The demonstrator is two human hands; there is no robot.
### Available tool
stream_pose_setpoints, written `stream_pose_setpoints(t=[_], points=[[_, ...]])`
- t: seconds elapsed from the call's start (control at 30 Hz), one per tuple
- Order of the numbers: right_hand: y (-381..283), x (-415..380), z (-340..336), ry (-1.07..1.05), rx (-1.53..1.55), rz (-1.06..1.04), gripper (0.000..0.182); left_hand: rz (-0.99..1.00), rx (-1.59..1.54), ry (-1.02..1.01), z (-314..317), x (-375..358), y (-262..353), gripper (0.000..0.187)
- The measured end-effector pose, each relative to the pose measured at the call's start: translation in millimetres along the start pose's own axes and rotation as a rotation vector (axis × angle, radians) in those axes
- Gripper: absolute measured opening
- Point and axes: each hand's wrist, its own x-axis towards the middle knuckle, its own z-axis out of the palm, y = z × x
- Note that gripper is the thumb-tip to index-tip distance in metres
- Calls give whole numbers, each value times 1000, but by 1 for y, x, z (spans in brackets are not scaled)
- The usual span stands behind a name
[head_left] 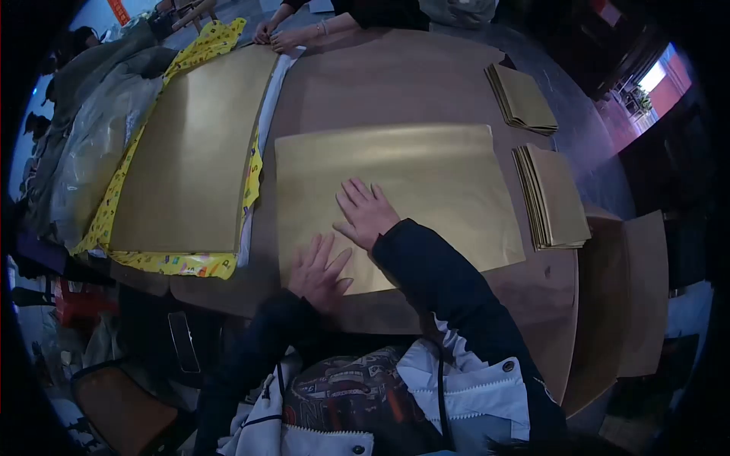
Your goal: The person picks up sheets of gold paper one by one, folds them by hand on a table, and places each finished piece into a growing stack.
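A wide sheet of gold-brown paper (433, 197) lies flat on the brown table in front of me. My right hand (366, 213) rests on the middle of the sheet with its fingers spread. Nearer to me, my left hand (319, 275) lies on the sheet's lower left part, fingers apart too. Neither hand holds anything. To the left is a large stack of similar paper (190, 152), set on yellow patterned wrapping (199, 264) that shows around its edges.
Two piles of folded brown paper, one farther (523, 99) and one nearer (555, 196), sit at the table's right side. An open cardboard box (642, 292) stands beyond the right edge. Another person's hands (285, 36) are at the far left of the table (380, 83).
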Motion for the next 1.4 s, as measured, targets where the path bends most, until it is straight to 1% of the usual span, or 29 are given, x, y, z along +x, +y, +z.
stream_pose_setpoints(t=[0.1,0.13,0.2,0.23,0.27,0.3,0.33,0.4,0.43,0.5,0.53,0.57,0.63,0.67,0.7,0.77,0.8,0.9,0.97,1.03,1.07,1.13,1.17,1.2,1.27,1.37,1.4], points=[[56,21,-4,-52,-11,206,65,-12,-41,-23,0,-1,-2,60],[82,24,-4,-34,-52,279,65,-3,-36,-20,-2,1,-2,60],[125,22,-14,-30,-78,400,64,-37,-28,-84,-8,2,2,61],[146,18,-20,4,-79,462,64,-34,-23,-84,-8,2,3,61],[163,13,-26,36,-78,519,64,-44,24,-129,-8,0,4,61],[178,10,-26,74,-162,575,62,-57,71,-172,-13,3,5,61],[190,10,-23,77,-160,561,62,-69,74,-165,-20,7,6,61],[194,6,-25,49,-159,588,62,-63,27,-396,-43,20,12,61],[193,5,-26,55,-178,579,61,-81,18,-395,-42,33,10,61],[200,2,-19,47,-174,560,61,124,72,-540,-37,70,-1,61],[201,3,-16,54,-173,559,61,141,85,-474,-33,93,4,62],[193,5,-28,10,-159,580,61,164,103,-407,-27,121,15,62],[190,5,-29,2,-145,580,61,168,43,-220,3,179,24,63],[191,5,-32,-13,-142,585,61,182,84,-184,18,206,29,62],[194,5,-27,16,-155,576,60,194,122,-145,28,229,33,62],[195,5,-29,1,-145,573,59,156,66,-50,29,256,34,61],[194,5,-29,6,-134,582,59,143,87,-44,28,262,28,62],[193,6,-29,6,-128,590,59,-3,95,-45,12,257,-18,62],[198,2,-22,36,-125,564,59,-110,140,-20,3,238,-65,63],[197,2,-23,91,-114,545,57,-198,100,-4,-8,213,-106,64],[191,5,-30,68,-118,556,57,-194,102,-8,-15,201,-121,64],[190,9,-23,75,-111,571,58,-349,178,22,-26,184,-139,65],[190,10,-21,77,-107,582,59,-343,176,18,-25,182,-139,65],[175,21,-29,-27,-140,606,62,-353,200,44,-23,182,-138,66],[149,44,-13,1,-102,451,63,-353,192,83,-22,183,-138,64],[91,89,7,-53,-33,181,62,-367,213,75,-21,185,-138,62],[70,102,10,-67,8,110,62,-331,254,101,-23,183,-137,57]])
